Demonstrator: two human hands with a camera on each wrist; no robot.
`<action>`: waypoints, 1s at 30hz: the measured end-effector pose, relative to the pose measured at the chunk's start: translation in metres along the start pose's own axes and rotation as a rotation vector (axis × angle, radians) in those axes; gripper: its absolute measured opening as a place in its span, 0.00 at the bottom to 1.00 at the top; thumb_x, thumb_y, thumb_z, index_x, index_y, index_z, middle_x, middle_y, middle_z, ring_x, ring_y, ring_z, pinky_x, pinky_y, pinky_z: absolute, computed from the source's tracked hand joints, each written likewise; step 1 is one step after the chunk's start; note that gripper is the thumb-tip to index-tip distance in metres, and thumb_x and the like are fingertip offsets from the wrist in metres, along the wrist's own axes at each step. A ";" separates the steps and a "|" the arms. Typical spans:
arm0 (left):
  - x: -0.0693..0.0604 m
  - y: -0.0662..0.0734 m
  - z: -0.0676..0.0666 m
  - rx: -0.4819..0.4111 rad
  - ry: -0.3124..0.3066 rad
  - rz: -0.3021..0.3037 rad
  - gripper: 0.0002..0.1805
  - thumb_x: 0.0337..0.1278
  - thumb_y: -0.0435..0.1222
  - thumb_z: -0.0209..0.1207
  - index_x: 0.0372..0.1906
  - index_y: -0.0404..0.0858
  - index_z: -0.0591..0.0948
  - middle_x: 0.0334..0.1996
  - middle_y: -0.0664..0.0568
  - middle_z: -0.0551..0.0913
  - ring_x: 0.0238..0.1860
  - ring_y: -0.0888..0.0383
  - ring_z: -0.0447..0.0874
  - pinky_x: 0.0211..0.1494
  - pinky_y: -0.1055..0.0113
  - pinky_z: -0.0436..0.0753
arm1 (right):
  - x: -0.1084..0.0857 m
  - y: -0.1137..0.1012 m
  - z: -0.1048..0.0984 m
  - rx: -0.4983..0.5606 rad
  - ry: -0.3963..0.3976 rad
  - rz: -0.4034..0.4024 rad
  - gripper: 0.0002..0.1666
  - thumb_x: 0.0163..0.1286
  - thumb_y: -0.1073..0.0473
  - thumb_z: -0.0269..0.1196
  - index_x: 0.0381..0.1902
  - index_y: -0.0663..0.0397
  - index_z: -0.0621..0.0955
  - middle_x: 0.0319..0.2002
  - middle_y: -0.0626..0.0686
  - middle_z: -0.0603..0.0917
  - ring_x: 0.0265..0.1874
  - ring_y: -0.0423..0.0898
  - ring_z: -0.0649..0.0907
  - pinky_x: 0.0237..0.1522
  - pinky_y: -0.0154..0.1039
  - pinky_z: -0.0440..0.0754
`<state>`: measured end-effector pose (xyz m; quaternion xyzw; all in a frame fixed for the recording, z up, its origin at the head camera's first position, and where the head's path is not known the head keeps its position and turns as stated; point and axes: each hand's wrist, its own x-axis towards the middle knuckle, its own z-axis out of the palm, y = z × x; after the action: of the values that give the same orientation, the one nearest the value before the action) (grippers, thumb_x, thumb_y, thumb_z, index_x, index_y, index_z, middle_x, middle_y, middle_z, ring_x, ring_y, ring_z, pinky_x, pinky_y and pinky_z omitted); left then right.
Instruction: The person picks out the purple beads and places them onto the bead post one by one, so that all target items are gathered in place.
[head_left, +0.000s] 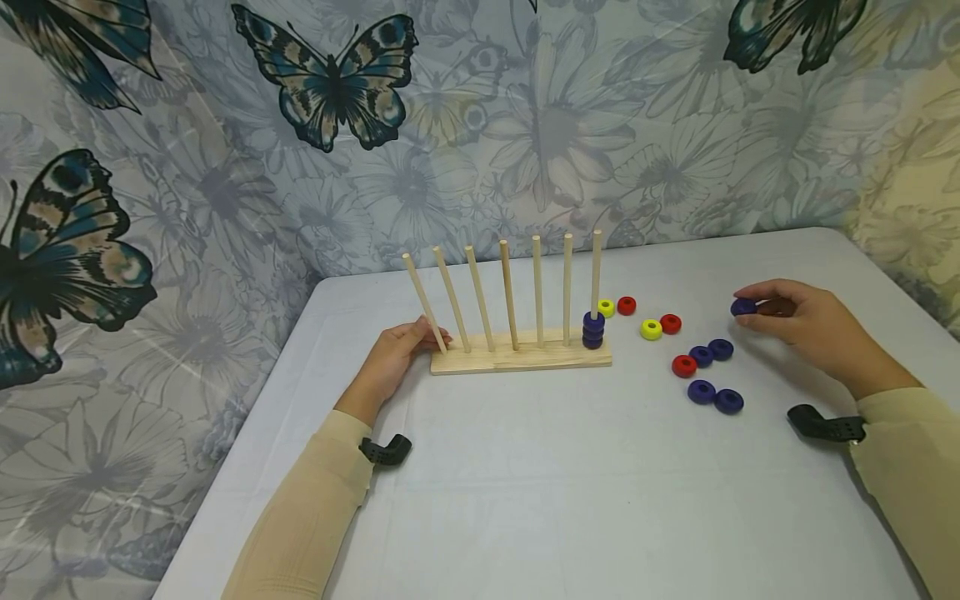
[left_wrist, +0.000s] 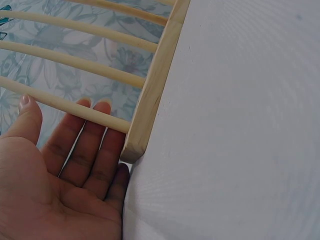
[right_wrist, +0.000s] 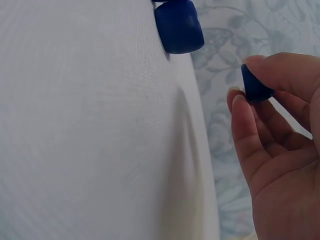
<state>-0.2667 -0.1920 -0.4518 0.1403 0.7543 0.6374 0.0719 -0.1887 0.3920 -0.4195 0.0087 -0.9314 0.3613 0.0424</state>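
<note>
A wooden stand (head_left: 525, 360) with a row of upright pegs is on the table. My left hand (head_left: 392, 360) is at its left end. In the left wrist view the thumb lies against the end peg (left_wrist: 60, 102), with fingers on the peg's other side. A short stack of dark blue beads (head_left: 593, 331) sits on the rightmost peg. Off to the right, my right hand (head_left: 817, 329) pinches a blue bead (right_wrist: 256, 87) between thumb and fingertips, raised above the tabletop. The bead's hole is hidden in both views.
Between the stand and my right hand lie loose beads: red ones (head_left: 684, 366), yellow ones (head_left: 651, 329) and blue ones (head_left: 729, 402). A white cloth covers the table (head_left: 525, 500). Behind it hangs a flowered backdrop (head_left: 480, 167) with butterflies.
</note>
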 end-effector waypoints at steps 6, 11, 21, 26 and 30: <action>0.000 0.001 0.001 -0.008 0.005 -0.005 0.32 0.87 0.53 0.52 0.54 0.26 0.89 0.51 0.41 0.91 0.57 0.46 0.89 0.73 0.56 0.76 | 0.000 -0.004 0.001 0.005 0.004 -0.011 0.29 0.81 0.49 0.70 0.70 0.60 0.80 0.62 0.66 0.84 0.49 0.40 0.77 0.40 0.18 0.72; -0.001 0.002 0.001 0.003 0.006 -0.006 0.33 0.86 0.55 0.53 0.54 0.27 0.89 0.51 0.41 0.91 0.57 0.47 0.88 0.73 0.55 0.76 | -0.001 -0.012 0.001 0.036 0.010 -0.018 0.30 0.80 0.47 0.71 0.70 0.59 0.80 0.61 0.62 0.84 0.48 0.35 0.77 0.41 0.17 0.72; 0.000 0.000 -0.001 0.004 0.001 -0.002 0.33 0.87 0.54 0.51 0.55 0.26 0.89 0.52 0.41 0.91 0.58 0.46 0.88 0.73 0.55 0.76 | -0.003 -0.036 0.005 0.109 0.040 -0.065 0.29 0.78 0.51 0.73 0.69 0.57 0.82 0.56 0.49 0.86 0.47 0.31 0.80 0.43 0.18 0.76; 0.001 -0.001 -0.001 0.019 0.004 -0.002 0.33 0.87 0.55 0.51 0.56 0.27 0.89 0.52 0.42 0.91 0.58 0.47 0.88 0.73 0.55 0.76 | -0.005 -0.044 0.005 0.122 0.039 -0.075 0.28 0.78 0.52 0.73 0.69 0.57 0.82 0.55 0.49 0.87 0.46 0.31 0.81 0.43 0.18 0.77; 0.000 0.000 0.000 0.013 0.007 -0.003 0.33 0.86 0.55 0.52 0.55 0.28 0.90 0.51 0.42 0.91 0.58 0.47 0.88 0.73 0.56 0.75 | -0.006 -0.048 0.004 0.136 0.042 -0.077 0.27 0.78 0.54 0.74 0.69 0.57 0.82 0.54 0.48 0.87 0.45 0.30 0.82 0.43 0.19 0.78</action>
<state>-0.2666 -0.1926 -0.4521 0.1373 0.7590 0.6327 0.0694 -0.1808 0.3538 -0.3904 0.0396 -0.9026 0.4220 0.0749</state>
